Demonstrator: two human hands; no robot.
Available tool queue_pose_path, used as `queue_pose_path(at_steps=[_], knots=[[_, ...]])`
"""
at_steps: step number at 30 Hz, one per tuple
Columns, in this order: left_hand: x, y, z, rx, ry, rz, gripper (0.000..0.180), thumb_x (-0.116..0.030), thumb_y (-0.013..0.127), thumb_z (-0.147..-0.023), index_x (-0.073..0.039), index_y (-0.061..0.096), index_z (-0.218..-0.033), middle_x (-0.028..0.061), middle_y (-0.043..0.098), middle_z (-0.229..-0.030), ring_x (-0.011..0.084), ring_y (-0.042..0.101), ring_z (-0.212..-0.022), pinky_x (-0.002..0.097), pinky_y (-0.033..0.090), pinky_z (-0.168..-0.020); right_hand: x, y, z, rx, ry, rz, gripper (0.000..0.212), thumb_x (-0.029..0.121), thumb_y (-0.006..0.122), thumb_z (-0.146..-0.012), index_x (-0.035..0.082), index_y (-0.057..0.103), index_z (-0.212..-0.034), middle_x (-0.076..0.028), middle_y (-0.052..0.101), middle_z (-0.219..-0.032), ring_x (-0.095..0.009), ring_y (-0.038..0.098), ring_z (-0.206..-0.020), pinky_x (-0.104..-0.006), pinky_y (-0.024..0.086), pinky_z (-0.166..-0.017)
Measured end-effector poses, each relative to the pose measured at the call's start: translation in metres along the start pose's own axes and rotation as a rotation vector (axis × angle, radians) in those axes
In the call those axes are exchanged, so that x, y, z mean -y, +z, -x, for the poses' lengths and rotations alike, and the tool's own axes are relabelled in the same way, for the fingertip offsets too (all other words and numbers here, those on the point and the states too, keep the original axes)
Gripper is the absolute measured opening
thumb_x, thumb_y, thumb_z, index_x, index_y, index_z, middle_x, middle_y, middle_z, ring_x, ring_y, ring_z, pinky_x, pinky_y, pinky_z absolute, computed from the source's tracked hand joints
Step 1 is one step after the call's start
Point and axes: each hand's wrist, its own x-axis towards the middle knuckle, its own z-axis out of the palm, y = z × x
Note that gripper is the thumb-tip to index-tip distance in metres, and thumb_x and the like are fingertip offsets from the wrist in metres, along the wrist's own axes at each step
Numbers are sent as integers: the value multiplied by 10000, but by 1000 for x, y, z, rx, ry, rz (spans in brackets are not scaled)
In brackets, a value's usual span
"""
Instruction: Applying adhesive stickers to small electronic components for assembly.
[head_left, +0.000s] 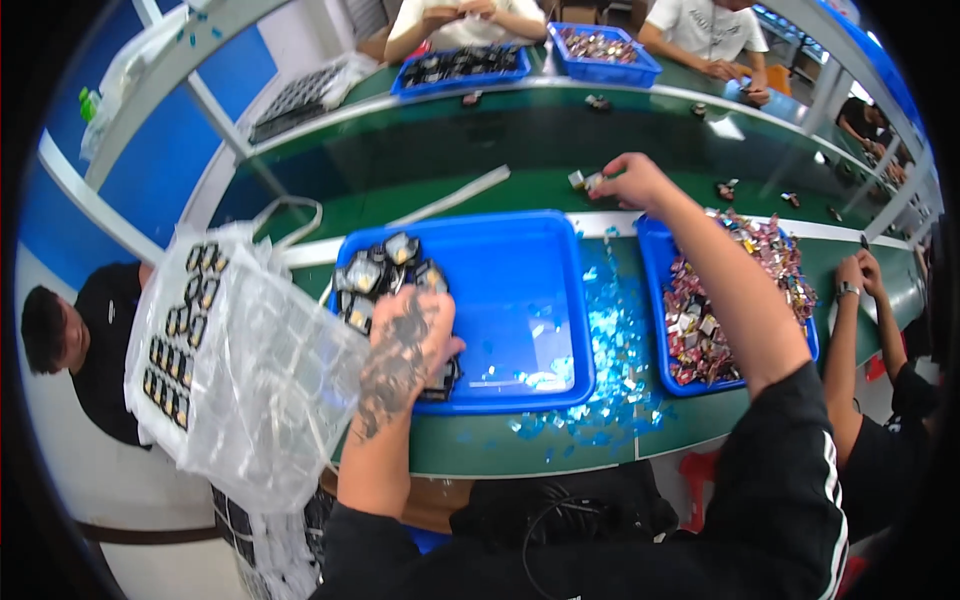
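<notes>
Small silver-and-dark part: it sits at the fingertips of the right hand [638, 186], over the green conveyor belt [520, 145] on the far side; the part [594, 184] is too small to identify further.
Handling of the small part: likely light, with a thin, perhaps flexible flap; a gentle fingertip pinch on its firmer body would suit it better than a pull on the flap.
Black-framed modules [402, 249]: clustered in the left part of the near blue tray [583, 300], under and around the left hand [412, 325]. They look stiff and light, with smooth, perhaps slippery faces that could scratch; the frame edges seem the safer hold.
Right arm: stretched far and leftward from the near right, passing above the blue bin [655, 300] of pink and silver scraps [710, 330]; wrist bent, fingers curled toward the thumb. Whether the pinch is closed cannot be told.
Left arm: reaching up from the near edge, back of the hand uppermost, thumb out to the right. The fingertips are hidden, so their spread and any hold on a module cannot be told.
Between tray and bin: shiny blue film flakes [612, 345] strewn across the green tabletop [470, 455].
Far left: clear plastic bagging [280, 375] around a compartmented tray.
</notes>
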Motion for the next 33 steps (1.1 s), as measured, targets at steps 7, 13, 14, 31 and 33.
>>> queue_pose_path(at_steps=[7, 13, 14, 31, 33], knots=[[-3, 5, -2, 112, -213, -71, 300, -253, 809, -673, -61, 648, -838, 95, 656, -881, 290, 623, -918, 404, 498, -809, -18, -9, -7, -226, -188, 560, 537, 348, 853, -665, 33, 648, -1050, -167, 664, -1070, -317, 639, -1020, -391, 504, -881], [10, 13, 10, -67, -74, 26, 577, -133, 815, -632, -59, 567, -1148, 118, 679, -1027, 308, 646, -965, 439, 502, -833, 6, -18, 45, -261, -507, 401, 215, 177, 700, -791, 23, 684, -940, -142, 691, -811, -299, 688, -798, -378, 535, -735], [13, 16, 6, -44, -57, 38, 555, -120, 804, -646, -59, 563, -1142, 123, 679, -1002, 319, 649, -940, 448, 505, -814, 14, -8, 66, -276, -597, 401, 171, 147, 672, -808, 14, 679, -915, -130, 680, -779, -293, 678, -754, -374, 530, -707], [24, -17, -40, -357, -519, 307, 179, -241, 643, -865, -77, 708, -893, 94, 704, -806, 274, 665, -716, 355, 509, -672, 35, 113, 193, 259, -921, 387, 202, 187, 722, -797, 101, 707, -980, -105, 618, -864, -309, 639, -802, -410, 528, -730], [11, -22, -43, -304, -509, 546, 234, -273, 628, -897, -52, 703, -885, 94, 685, -743, 222, 643, -659, 347, 488, -635, 30, 99, 197, 127, -858, 342, 185, 145, 734, -782, 98, 718, -960, -93, 621, -839, -284, 639, -768, -395, 527, -692]])
